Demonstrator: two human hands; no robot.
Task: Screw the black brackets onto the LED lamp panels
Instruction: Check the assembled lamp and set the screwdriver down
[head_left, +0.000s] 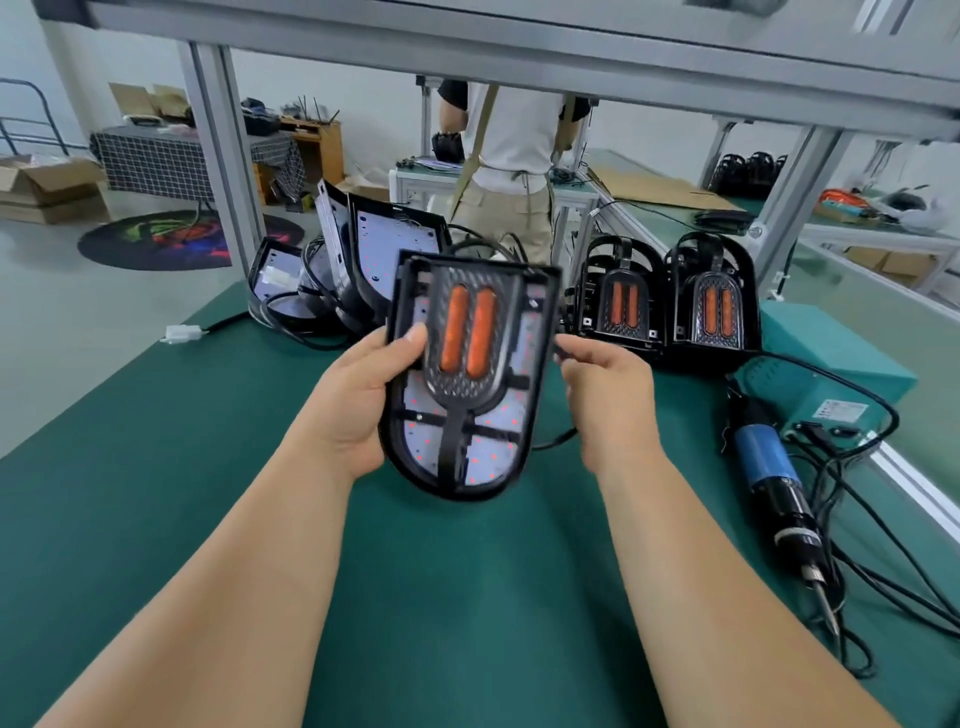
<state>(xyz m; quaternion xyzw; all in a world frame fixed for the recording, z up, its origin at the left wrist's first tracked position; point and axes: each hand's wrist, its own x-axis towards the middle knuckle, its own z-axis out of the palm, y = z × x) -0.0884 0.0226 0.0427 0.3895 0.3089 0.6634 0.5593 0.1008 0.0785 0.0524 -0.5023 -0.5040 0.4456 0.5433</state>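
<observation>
Black LED panel (491, 449) (bracket (467, 395) on) | left hand (358, 410) grips it | right hand (608, 400) grip unclear

Room to pass over the near green mat (467, 597); lamp stacks (670, 306) behind, screwdriver (769, 467) right.

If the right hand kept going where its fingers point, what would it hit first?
Probably the lamp panel, gripped by the left hand; the right hand sits just beside it, depth unclear.

lamp panel (493, 452): white, red-dotted, black rim; bracket (457, 395): black mesh over two orange bars; cable (556, 441): black | table (457, 597): dark green | screwdriver (768, 460), right edge: blue, black; box (831, 358): teal
</observation>
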